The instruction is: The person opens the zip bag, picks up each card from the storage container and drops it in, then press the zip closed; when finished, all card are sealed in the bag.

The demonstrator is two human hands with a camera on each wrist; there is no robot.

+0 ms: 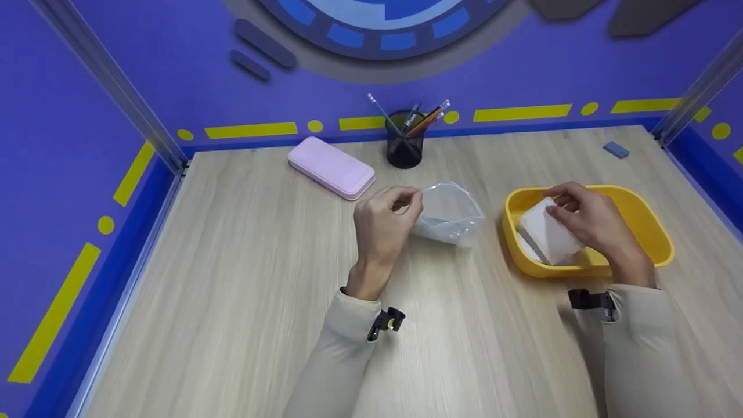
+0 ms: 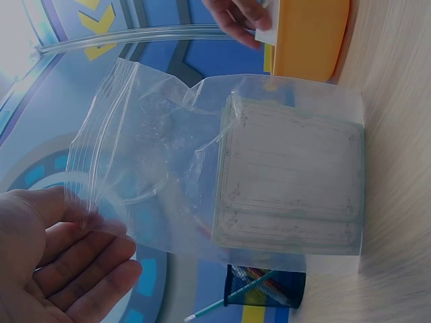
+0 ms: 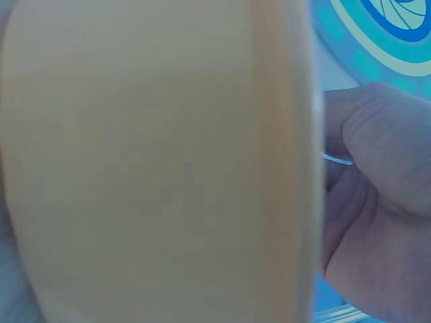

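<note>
My left hand (image 1: 383,226) pinches the zip edge of a clear zip-lock bag (image 2: 155,148) between thumb and fingers. The bag stands upright on the table, and its mouth is spread in the head view. Inside its lower part sits a stack of pale note sheets (image 2: 296,175) with printed lines and ornate borders. On the right, my right hand (image 1: 598,220) grips the upper edge of a white stack of note paper (image 1: 551,232), tilted inside a yellow bin (image 1: 659,235). In the right wrist view the bin's wall hides the paper and most fingers.
A pink pencil case (image 1: 331,167) lies behind my left hand. The black mesh pencil cup (image 1: 404,152) stands at the back with pencils and pens in it. A small blue-grey eraser (image 1: 616,150) lies at the far right, and decorated panels (image 1: 191,87) border the table (image 1: 244,290).
</note>
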